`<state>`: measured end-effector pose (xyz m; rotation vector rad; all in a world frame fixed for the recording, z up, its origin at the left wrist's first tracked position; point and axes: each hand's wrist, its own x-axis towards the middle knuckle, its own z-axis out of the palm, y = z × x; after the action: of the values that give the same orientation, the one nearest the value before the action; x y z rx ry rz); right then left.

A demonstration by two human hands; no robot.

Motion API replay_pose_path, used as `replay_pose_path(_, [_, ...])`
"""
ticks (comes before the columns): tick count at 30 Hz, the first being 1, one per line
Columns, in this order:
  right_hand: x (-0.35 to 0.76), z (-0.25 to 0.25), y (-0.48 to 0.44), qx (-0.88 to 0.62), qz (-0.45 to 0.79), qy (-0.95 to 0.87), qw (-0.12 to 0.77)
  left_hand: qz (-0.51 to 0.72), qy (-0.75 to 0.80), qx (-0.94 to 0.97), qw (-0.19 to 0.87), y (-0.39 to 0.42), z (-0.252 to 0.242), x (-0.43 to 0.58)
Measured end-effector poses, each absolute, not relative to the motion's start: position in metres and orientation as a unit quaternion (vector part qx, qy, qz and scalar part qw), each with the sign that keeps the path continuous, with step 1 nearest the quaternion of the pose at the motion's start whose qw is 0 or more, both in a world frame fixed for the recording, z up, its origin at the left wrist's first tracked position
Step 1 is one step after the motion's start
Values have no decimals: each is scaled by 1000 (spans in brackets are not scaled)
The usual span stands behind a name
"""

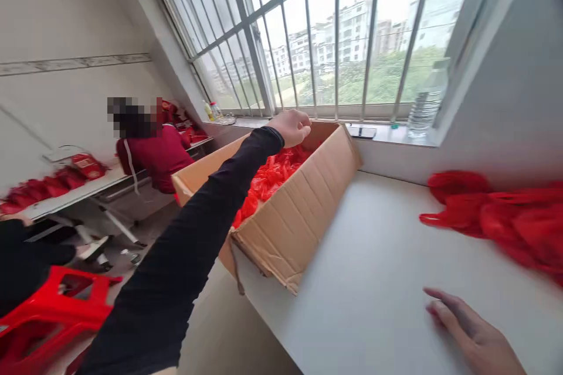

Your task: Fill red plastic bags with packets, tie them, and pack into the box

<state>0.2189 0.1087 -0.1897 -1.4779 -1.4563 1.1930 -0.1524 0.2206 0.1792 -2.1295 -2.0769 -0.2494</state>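
Note:
My left hand (291, 127), in a long black sleeve, reaches into an open cardboard box (299, 211) that overhangs the left end of the white table (373, 281). Its fingers are curled down among the red plastic bags (272, 176) filling the box; what they hold is hidden. My right hand (472, 331) lies flat on the table at the lower right, fingers stretched out and holding nothing. A pile of red bags (505, 217) lies on the table at the right, beyond that hand.
A barred window (334, 41) runs behind the box, with a water bottle (424, 108) and a dark phone (360, 132) on its sill. At the left, a person in a dark red top (153, 152) sits at another table with red goods. A red plastic stool (53, 310) stands lower left.

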Motion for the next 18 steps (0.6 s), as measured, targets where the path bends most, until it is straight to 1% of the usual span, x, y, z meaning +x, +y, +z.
replay_pose_path(1, [216, -181, 107, -556, 501, -553, 366, -106, -668, -731, 89, 230, 184, -129])
replay_pose_path(3, [207, -166, 110, -501, 533, -555, 397, -135, -627, -760, 105, 248, 185, -85])
replay_pose_path(6, [197, -154, 123, -498, 508, -558, 428, -132, -580, -798, 95, 270, 163, -18])
replay_pose_path(9, [197, -151, 128, -492, 504, -554, 443, -99, -536, -837, 49, 281, 114, 42])
replay_pose_path(13, [199, -152, 128, -477, 518, -546, 454, -46, -537, -842, -19, 290, 28, 92])
replay_pose_path(16, [200, -150, 131, -472, 525, -537, 462, -46, -554, -829, -58, 301, -29, 110])
replay_pose_path(18, [200, -146, 133, -473, 523, -533, 467, -65, -570, -816, -75, 310, -57, 117])
